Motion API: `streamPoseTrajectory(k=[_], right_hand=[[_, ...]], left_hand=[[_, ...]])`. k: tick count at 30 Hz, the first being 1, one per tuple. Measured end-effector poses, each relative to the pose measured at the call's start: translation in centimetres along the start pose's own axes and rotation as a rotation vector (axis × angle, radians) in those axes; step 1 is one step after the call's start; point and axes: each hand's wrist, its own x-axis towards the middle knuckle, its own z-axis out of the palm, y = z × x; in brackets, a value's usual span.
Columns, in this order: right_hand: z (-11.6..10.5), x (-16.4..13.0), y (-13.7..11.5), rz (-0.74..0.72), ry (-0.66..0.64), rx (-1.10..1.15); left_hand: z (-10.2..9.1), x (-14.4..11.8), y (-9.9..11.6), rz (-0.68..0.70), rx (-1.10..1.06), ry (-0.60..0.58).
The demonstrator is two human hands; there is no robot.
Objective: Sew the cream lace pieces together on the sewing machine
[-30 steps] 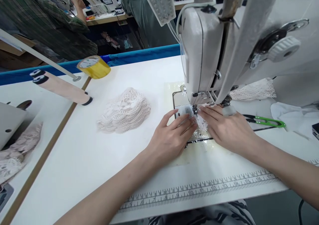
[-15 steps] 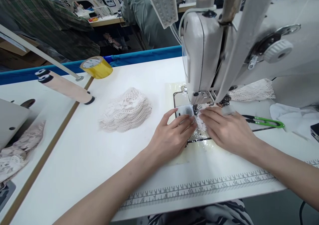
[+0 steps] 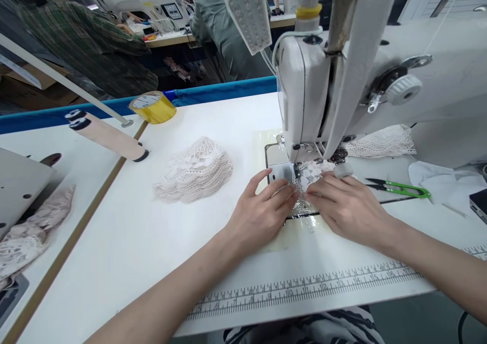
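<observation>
A small white lace piece [image 3: 310, 174] lies on the needle plate [image 3: 280, 172] under the presser foot of a white sewing machine [image 3: 312, 90]. My left hand [image 3: 262, 212] lies flat with its fingertips pressing the lace's left edge at the plate. My right hand [image 3: 346, 207] rests palm down on the lace's right side, fingers pointing at the foot. The two hands' fingertips nearly touch. Part of the lace is hidden under my fingers.
A heap of lace pieces [image 3: 194, 171] sits left of the machine, more lace [image 3: 380, 142] behind it. Green thread snips [image 3: 399, 187] and white cloth [image 3: 445, 181] lie right. Yellow tape roll [image 3: 153, 106], a pink tube [image 3: 108, 136], a printed ruler [image 3: 312, 285]; other people sew beyond.
The lace has fed away from me under the foot, so more of it shows behind the needle. Both hands stay on it, shifted slightly nearer. The camera has tilted a little.
</observation>
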Motion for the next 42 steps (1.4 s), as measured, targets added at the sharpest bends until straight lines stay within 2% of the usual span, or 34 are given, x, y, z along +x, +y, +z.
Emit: streamPoseTrajectory(k=[15,32,42], right_hand=[[0.3,0.1,0.1,0.018,-0.048,-0.025],[0.4,-0.3,0.5,-0.023,-0.026,-0.108],[0.7,-0.2,0.9,-0.011,-0.048,-0.155]], left_hand=[[0.4,0.2,-0.3,-0.047,0.018,-0.004],[0.6,0.3,-0.2,-0.082,0.047,-0.010],[1.1,0.4,-0.8,-0.113,0.047,0.009]])
